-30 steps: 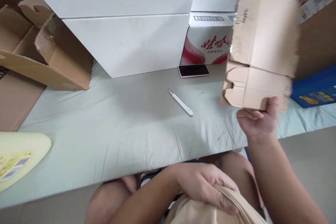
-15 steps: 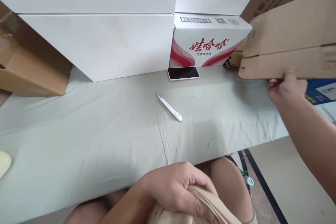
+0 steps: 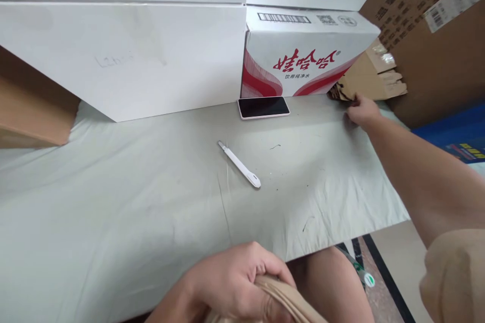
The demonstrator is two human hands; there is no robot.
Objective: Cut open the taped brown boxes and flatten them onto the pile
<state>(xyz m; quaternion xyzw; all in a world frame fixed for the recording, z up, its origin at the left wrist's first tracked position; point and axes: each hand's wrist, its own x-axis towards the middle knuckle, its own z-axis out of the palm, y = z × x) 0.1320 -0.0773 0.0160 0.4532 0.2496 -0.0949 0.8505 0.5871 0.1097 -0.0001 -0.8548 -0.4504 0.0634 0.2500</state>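
Observation:
At the bottom of the head view my left hand (image 3: 238,282) is closed around a bunch of folded beige fabric (image 3: 288,295), in front of my body. My right hand (image 3: 364,111) reaches far out to the right, its fingers pinched at the front edge of a small cardboard piece (image 3: 369,78). That cardboard has torn edges and shiny tape, and lies beside a white-and-red water carton (image 3: 306,60). A slim white utility knife (image 3: 240,165) rests on the pale green cloth (image 3: 151,202) between my hands. Against the carton's foot lies a dark-screened phone (image 3: 263,107).
Large white box panels (image 3: 125,60) stand along the back. A brown carton (image 3: 34,101) is at the left, and a big printed brown carton (image 3: 443,55) rises at the right over a blue package (image 3: 458,131). Below the cloth's front edge a bottle (image 3: 366,277) shows by the floor.
The large flattened cardboard has left my right hand and that spot, uncovering the printed carton. My right hand has moved left to the small cardboard piece. My left hand still grips the fabric.

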